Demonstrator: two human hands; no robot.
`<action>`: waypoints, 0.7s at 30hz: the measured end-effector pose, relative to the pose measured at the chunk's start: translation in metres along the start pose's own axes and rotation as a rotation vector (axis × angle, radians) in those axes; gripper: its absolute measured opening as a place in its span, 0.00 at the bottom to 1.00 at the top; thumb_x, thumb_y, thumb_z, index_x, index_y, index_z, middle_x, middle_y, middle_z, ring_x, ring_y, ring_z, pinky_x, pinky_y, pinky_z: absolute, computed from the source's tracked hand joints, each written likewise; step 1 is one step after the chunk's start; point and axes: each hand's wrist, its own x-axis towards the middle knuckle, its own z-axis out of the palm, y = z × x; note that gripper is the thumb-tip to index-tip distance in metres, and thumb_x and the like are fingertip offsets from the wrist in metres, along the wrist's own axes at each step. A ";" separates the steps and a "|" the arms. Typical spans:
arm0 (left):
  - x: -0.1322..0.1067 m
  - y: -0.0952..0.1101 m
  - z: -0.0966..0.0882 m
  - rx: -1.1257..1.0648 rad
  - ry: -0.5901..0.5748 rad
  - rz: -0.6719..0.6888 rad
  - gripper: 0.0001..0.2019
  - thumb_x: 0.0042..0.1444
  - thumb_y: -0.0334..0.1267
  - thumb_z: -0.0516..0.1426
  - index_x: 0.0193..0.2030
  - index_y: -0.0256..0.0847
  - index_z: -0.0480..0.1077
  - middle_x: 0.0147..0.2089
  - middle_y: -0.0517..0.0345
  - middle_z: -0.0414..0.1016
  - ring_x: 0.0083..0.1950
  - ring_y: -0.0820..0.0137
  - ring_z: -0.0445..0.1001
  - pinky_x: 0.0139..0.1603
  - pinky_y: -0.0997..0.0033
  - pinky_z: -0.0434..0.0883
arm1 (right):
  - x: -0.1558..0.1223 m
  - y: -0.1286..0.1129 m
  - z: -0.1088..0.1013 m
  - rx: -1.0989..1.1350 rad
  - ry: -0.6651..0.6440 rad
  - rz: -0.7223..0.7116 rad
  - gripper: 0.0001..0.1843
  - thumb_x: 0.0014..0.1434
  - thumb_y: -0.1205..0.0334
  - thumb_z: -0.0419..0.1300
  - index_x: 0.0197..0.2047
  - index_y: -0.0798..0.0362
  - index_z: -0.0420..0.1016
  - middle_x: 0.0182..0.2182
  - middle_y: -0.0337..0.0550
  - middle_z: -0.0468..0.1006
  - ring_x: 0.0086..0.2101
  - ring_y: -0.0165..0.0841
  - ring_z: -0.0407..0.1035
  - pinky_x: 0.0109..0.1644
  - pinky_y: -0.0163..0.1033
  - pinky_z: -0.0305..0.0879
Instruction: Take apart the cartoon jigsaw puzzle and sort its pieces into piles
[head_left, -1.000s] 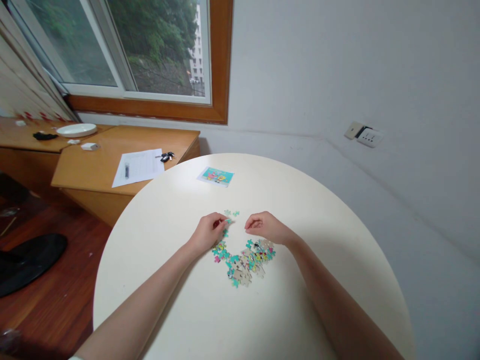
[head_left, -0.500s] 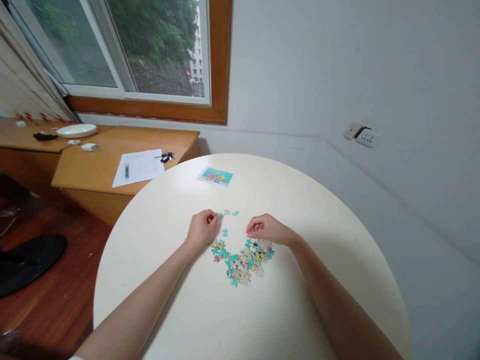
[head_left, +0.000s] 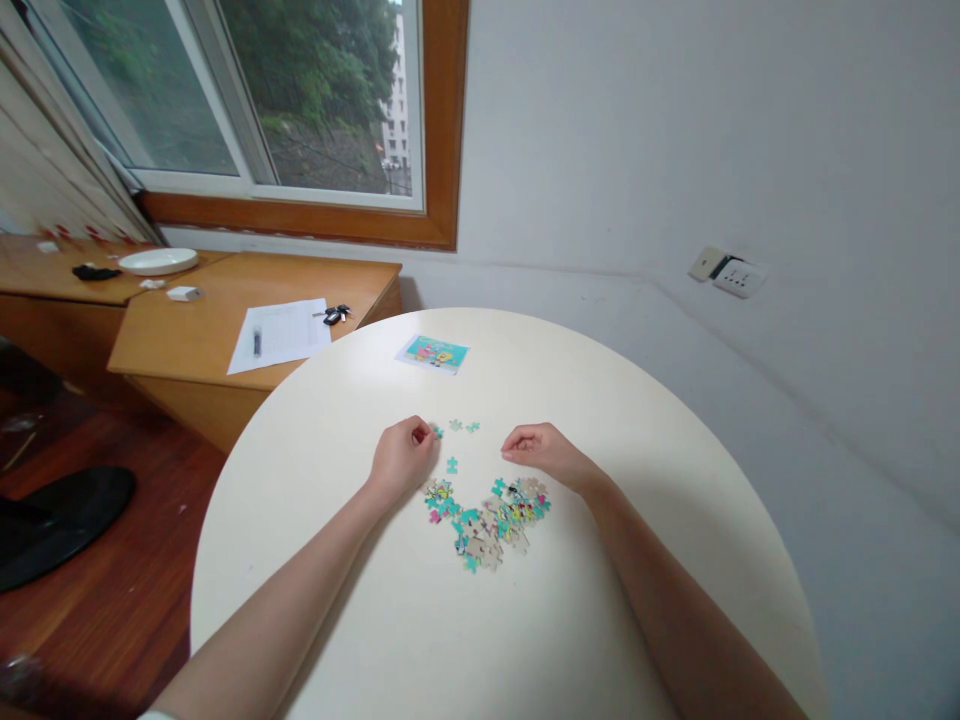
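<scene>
My left hand (head_left: 405,450) pinches a small teal jigsaw puzzle piece (head_left: 438,432) between thumb and fingertip, low over the table. Just right of it lie a pale piece (head_left: 455,425) and a teal piece (head_left: 472,427); another teal piece (head_left: 452,466) rests nearer to me. My right hand (head_left: 544,450) hovers above the right end of the pile, fingers curled together; whether anything is in them I cannot make out. Between my forearms spreads the pile of puzzle pieces (head_left: 487,525), some picture side up in teal, yellow and pink, others showing plain beige backs.
A teal picture card (head_left: 433,353) lies toward the far edge of the round white table (head_left: 600,390). On the wooden desk (head_left: 187,340) at left are a sheet of paper (head_left: 281,335), keys (head_left: 336,314) and a white plate (head_left: 159,262). A wall rises behind.
My right hand has shifted slightly right and away from the pile. The teal piece at my left fingertips has moved a little left, away from the pale piece.
</scene>
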 end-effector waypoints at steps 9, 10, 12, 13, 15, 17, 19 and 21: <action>-0.010 0.014 -0.009 0.031 -0.427 0.364 0.06 0.51 0.39 0.56 0.30 0.39 0.68 0.23 0.62 0.66 0.24 0.75 0.62 0.27 0.75 0.57 | 0.002 0.008 0.000 0.007 0.025 -0.022 0.17 0.43 0.52 0.65 0.28 0.58 0.72 0.23 0.38 0.71 0.26 0.28 0.64 0.32 0.35 0.58; -0.010 0.013 -0.009 0.071 -0.406 0.385 0.05 0.52 0.37 0.55 0.30 0.39 0.68 0.24 0.61 0.67 0.24 0.74 0.62 0.28 0.75 0.58 | 0.002 0.007 0.000 0.003 0.027 -0.020 0.16 0.43 0.52 0.65 0.28 0.57 0.72 0.23 0.38 0.71 0.26 0.28 0.64 0.32 0.35 0.58; -0.008 0.010 -0.009 0.147 -0.342 0.399 0.04 0.53 0.34 0.53 0.30 0.40 0.69 0.25 0.59 0.68 0.26 0.73 0.64 0.29 0.74 0.59 | 0.002 0.005 0.000 -0.004 0.033 -0.017 0.16 0.43 0.52 0.65 0.28 0.57 0.72 0.23 0.39 0.72 0.26 0.28 0.64 0.32 0.35 0.59; -0.007 0.008 -0.009 0.184 -0.303 0.389 0.05 0.53 0.33 0.52 0.31 0.40 0.69 0.26 0.58 0.69 0.27 0.72 0.64 0.30 0.74 0.59 | 0.002 0.004 0.000 -0.008 0.035 -0.018 0.16 0.43 0.52 0.65 0.28 0.57 0.72 0.23 0.39 0.72 0.26 0.28 0.64 0.32 0.35 0.59; -0.003 0.002 -0.009 0.243 -0.230 0.345 0.07 0.53 0.31 0.51 0.33 0.40 0.70 0.29 0.55 0.70 0.28 0.70 0.66 0.31 0.73 0.60 | 0.003 0.003 0.002 -0.024 0.038 -0.020 0.15 0.44 0.53 0.64 0.28 0.57 0.72 0.23 0.39 0.72 0.26 0.29 0.65 0.33 0.36 0.60; -0.001 -0.002 -0.010 0.266 -0.178 0.292 0.08 0.52 0.30 0.50 0.35 0.39 0.70 0.30 0.55 0.71 0.29 0.70 0.67 0.31 0.73 0.60 | 0.004 0.002 0.007 -0.055 0.062 -0.018 0.13 0.44 0.55 0.63 0.27 0.57 0.72 0.23 0.39 0.72 0.26 0.29 0.65 0.32 0.36 0.60; 0.001 -0.005 -0.010 0.259 -0.155 0.254 0.09 0.51 0.30 0.50 0.36 0.39 0.70 0.30 0.55 0.71 0.29 0.70 0.67 0.30 0.74 0.61 | 0.006 0.000 0.017 -0.106 0.128 -0.018 0.10 0.46 0.57 0.62 0.27 0.56 0.72 0.22 0.39 0.72 0.25 0.29 0.64 0.31 0.35 0.61; 0.001 -0.007 -0.010 0.243 -0.143 0.231 0.09 0.51 0.30 0.49 0.37 0.39 0.69 0.29 0.56 0.71 0.28 0.71 0.67 0.30 0.74 0.61 | 0.006 -0.005 0.033 -0.183 0.218 -0.047 0.06 0.50 0.61 0.58 0.29 0.55 0.72 0.23 0.39 0.72 0.25 0.29 0.64 0.30 0.35 0.61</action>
